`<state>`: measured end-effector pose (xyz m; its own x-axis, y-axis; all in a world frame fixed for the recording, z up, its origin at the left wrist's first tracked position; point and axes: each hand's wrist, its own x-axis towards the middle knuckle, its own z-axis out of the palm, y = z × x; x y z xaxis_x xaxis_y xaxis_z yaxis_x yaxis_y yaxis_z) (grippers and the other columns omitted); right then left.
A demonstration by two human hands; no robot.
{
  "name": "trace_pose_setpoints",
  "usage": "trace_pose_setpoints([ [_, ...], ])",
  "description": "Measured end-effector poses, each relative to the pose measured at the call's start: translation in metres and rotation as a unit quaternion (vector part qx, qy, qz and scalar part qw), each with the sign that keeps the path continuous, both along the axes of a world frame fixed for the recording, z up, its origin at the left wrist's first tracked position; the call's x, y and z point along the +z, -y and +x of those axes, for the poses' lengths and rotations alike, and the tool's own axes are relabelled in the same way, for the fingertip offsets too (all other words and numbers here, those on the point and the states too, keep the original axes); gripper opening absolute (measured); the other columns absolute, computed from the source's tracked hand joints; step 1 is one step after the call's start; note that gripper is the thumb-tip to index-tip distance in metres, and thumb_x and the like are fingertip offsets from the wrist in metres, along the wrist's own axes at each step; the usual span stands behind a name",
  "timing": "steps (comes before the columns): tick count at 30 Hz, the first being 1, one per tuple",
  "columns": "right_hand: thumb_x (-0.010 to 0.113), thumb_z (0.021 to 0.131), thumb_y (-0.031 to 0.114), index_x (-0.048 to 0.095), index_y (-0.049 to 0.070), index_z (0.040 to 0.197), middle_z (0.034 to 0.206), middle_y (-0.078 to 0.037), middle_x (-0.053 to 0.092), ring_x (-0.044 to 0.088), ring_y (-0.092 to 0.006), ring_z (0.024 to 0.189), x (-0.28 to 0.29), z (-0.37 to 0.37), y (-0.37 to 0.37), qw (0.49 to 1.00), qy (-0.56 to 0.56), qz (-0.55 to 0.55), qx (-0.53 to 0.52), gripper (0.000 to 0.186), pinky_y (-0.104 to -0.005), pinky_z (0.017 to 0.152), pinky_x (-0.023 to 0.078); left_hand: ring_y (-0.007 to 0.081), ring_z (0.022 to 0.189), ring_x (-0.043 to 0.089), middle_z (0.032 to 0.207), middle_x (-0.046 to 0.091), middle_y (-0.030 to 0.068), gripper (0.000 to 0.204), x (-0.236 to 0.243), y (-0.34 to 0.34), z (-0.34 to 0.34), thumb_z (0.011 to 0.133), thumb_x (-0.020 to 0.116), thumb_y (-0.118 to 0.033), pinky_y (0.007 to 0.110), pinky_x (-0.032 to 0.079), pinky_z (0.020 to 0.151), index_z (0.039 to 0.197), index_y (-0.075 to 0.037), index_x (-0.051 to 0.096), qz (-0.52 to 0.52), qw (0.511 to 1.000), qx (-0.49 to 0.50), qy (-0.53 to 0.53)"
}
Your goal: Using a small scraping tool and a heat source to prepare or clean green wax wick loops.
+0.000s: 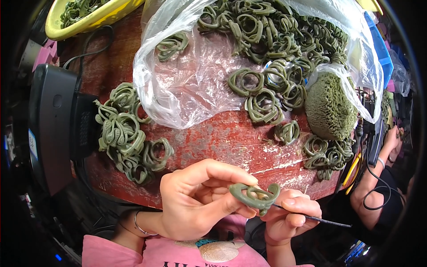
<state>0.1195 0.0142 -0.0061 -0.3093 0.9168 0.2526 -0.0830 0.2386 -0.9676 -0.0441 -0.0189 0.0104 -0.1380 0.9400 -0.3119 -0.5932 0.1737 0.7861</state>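
My left hand [191, 202] pinches a green curved ring-shaped piece [254, 200], wax-like in look, between thumb and fingers just past the table's near edge. In my right hand [293, 218] is a thin dark rod-like tool [328, 221]. Its tip end runs up to the piece, but whether they touch cannot be made out. A heap of similar green pieces [122, 133] lies on the red table [200, 144] to the left. One more ring piece [288, 132] rests beyond my right hand.
A clear plastic bag [178, 95] with many green pieces [262, 26] covers the far side. A rough green block [331, 107] stands at right. A black box-shaped device [53, 124] is at left, a yellow basin [89, 22] behind it. Another person's arm [369, 187] shows far right.
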Motion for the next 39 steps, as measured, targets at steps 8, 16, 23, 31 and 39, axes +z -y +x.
trace_pose_setpoints([
  [8,0.052,0.088,0.033,0.060,-0.002,0.086,0.052,-0.006,0.059,0.058,-0.0156,0.045,0.0024,0.0024,-0.0046,0.999,-0.016,-0.024,0.015,0.035,-0.0244,0.041,0.045,0.0176,0.078,0.063,0.088,0.062,0.0163,0.018,-0.0039,0.0022,-0.0003,0.083,0.052,0.007,0.026,0.054,0.070,0.101,0.011,0.052,0.054,0.998,-0.012,-0.001],
  [16,0.053,0.088,0.031,0.059,-0.002,0.088,0.054,-0.006,0.059,0.058,-0.0160,0.046,0.0031,-0.0020,-0.0024,1.000,0.015,-0.003,-0.010,0.034,-0.0254,0.043,0.047,0.0161,0.075,0.064,0.085,0.063,0.0146,0.015,-0.0028,0.0034,0.0021,0.083,0.053,0.006,0.025,0.054,0.066,0.098,0.009,0.055,0.022,1.000,0.006,0.014],
  [23,0.051,0.089,0.029,0.056,-0.002,0.095,0.059,-0.007,0.061,0.059,-0.0168,0.049,-0.0007,0.0018,-0.0007,0.997,0.048,0.065,0.009,0.032,-0.0261,0.045,0.049,0.0169,0.076,0.064,0.086,0.064,0.0142,0.015,-0.0011,0.0016,0.0024,0.083,0.053,0.005,0.025,0.055,0.067,0.098,0.009,0.056,0.023,1.000,-0.003,-0.016],
  [31,0.048,0.090,0.033,0.053,0.000,0.094,0.057,-0.008,0.060,0.059,-0.0163,0.047,0.0013,0.0021,0.0011,0.999,0.035,0.037,-0.002,0.033,-0.0253,0.043,0.048,0.0198,0.079,0.064,0.089,0.063,0.0160,0.016,-0.0033,0.0015,0.0046,0.084,0.053,0.004,0.027,0.055,0.068,0.099,0.009,0.055,0.049,0.999,0.007,-0.008],
  [39,0.042,0.092,0.032,0.050,0.001,0.093,0.054,-0.006,0.060,0.057,-0.0147,0.044,-0.0009,0.0021,0.0015,0.997,0.049,0.063,-0.019,0.031,-0.0250,0.040,0.046,0.0223,0.077,0.064,0.087,0.062,0.0201,0.016,-0.0035,0.0023,0.0056,0.083,0.055,0.000,0.029,0.056,0.064,0.096,0.009,0.051,0.052,0.998,0.002,-0.035],
])
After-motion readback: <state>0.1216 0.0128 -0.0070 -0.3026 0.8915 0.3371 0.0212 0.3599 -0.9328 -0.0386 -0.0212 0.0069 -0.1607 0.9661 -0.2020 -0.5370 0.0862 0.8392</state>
